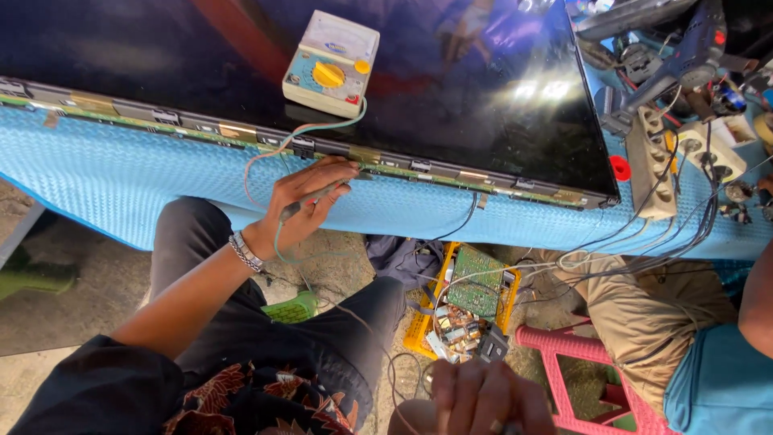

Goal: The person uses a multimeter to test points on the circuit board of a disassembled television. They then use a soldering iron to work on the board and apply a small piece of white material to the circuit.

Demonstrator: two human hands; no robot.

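Observation:
A large flat screen panel (451, 89) lies face up on a blue cloth (113, 185). On it rests a cream analogue meter (331, 63) with a yellow dial. My left hand (304, 203) grips a probe, its tip pressed to the thin circuit strip (419, 167) along the panel's near edge. Red and green leads (278, 145) run from the meter to that hand. My right hand (481, 396) sits low in the view, fingers curled around something small and dark that I cannot make out.
A green circuit board on a yellow frame (475, 283) lies on the ground below. A pink plastic stool (564, 362) stands beside it. Power strips (654, 165), tools and tangled cables crowd the right. Another person's knee (644, 310) and arm (757, 298) are at the right.

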